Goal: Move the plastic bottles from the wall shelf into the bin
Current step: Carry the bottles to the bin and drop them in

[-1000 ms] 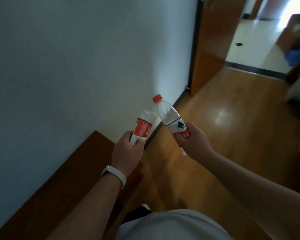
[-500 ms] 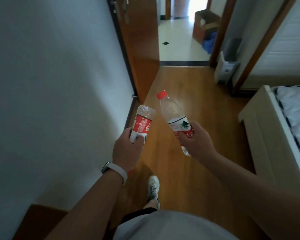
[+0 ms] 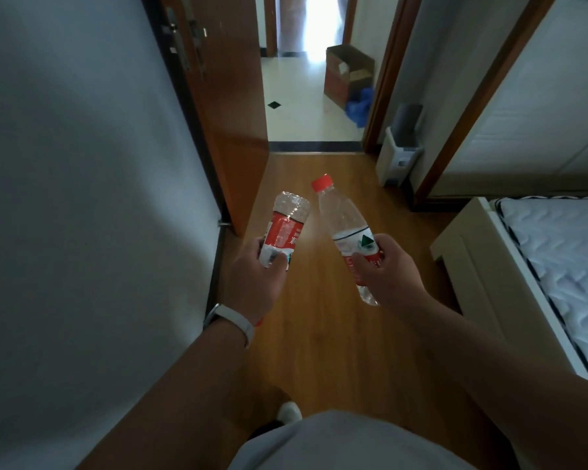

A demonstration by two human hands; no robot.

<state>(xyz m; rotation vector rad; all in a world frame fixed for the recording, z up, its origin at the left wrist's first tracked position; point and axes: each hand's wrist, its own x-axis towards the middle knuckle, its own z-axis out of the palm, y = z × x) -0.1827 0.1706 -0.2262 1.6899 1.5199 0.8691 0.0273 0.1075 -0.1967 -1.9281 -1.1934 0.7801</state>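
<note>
Bottles are up in the air over the wood floor (image 3: 319, 334). One bottle with a red cap (image 3: 345, 232) is held tight in the right hand (image 3: 386, 269). The upside-down bottle (image 3: 284, 232) is held tight in the left hand (image 3: 255, 283). A white bin (image 3: 396, 157) stands far ahead by the doorway.

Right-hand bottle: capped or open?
Capped. The bottle in the right hand has a red cap on its neck.

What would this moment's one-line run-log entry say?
phase: carrying | left hand: holds inverted bottle | right hand: holds capped bottle | white bin: ahead by doorway, lid up | bottles binned: none visible
</note>
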